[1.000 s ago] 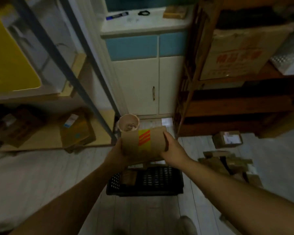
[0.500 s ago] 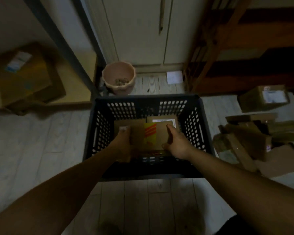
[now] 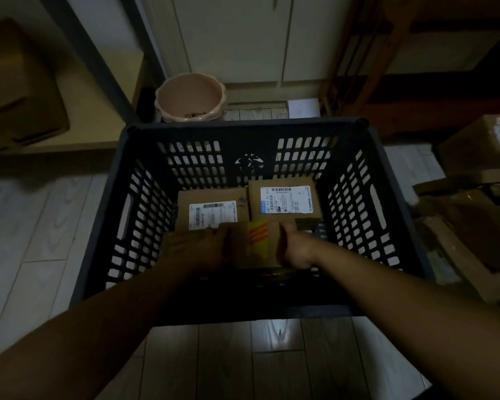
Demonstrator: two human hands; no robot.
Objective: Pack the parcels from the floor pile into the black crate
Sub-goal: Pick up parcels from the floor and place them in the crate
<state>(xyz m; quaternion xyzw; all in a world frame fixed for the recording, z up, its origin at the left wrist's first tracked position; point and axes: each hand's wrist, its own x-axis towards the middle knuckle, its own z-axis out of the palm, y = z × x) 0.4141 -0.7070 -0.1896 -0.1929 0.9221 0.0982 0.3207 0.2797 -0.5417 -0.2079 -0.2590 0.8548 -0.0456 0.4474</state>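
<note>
Inside the crate (image 3: 243, 124), we note the left hand (image 3: 197, 249) and right hand (image 3: 296, 249) each clamped on an end of the striped parcel (image 3: 257, 241), low down; two labelled parcels (image 3: 212, 213) lie just behind.

- Crate (image 3: 243, 124) on floor, centre.
- 2 parcels inside at far wall, side by side: left parcel (image 3: 212, 210), right parcel (image 3: 285, 202).
- Third parcel (image 3: 257, 243) in front of them, gripped btwn left hand (image 3: 197, 249) & right hand (image 3: 295, 249).
- Pot (image 3: 189, 95) behind crate's far-left corner, cabinet (image 3: 237, 39) behind it.
- Parcel pile (image 3: 459, 226) on floor, right of crate.
- Box (image 3: 18, 90) on low shelf, far left.
</note>
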